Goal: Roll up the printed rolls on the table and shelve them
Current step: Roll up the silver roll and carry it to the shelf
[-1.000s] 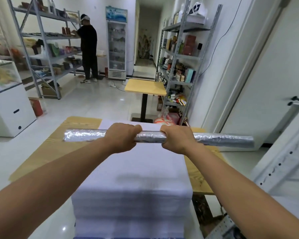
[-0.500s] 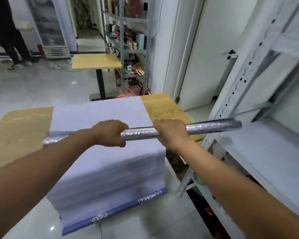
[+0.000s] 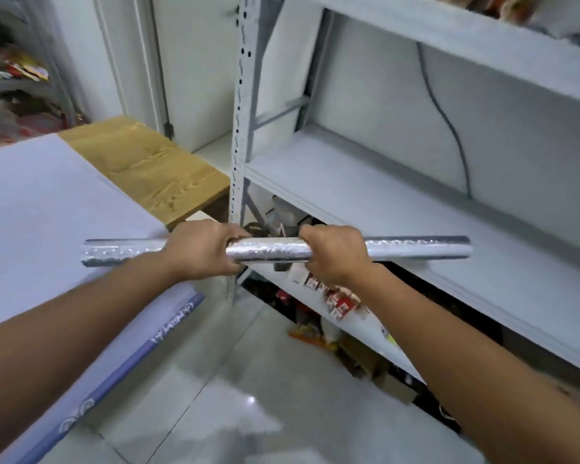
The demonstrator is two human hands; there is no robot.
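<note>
A rolled-up silver printed roll (image 3: 268,251) is held level in the air in front of me. My left hand (image 3: 201,250) grips it left of its middle and my right hand (image 3: 335,256) grips it right of its middle. The roll's right end reaches over the front of a bare white shelf board (image 3: 399,209) of the white metal rack (image 3: 238,105). Its left end hangs over the unrolled pale printed sheets (image 3: 47,209) that lie on the wooden table (image 3: 148,165) and drape over its near edge.
The rack's upright post stands just behind my left hand, close to the table corner. The lower shelf holds red and white packets (image 3: 335,301) and other goods. A white door (image 3: 195,61) is behind the table. Glossy tiled floor (image 3: 215,396) lies below.
I have turned right from the table toward the rack. The roll, still held in both hands, has moved from over the sheets to the front of the white shelf.
</note>
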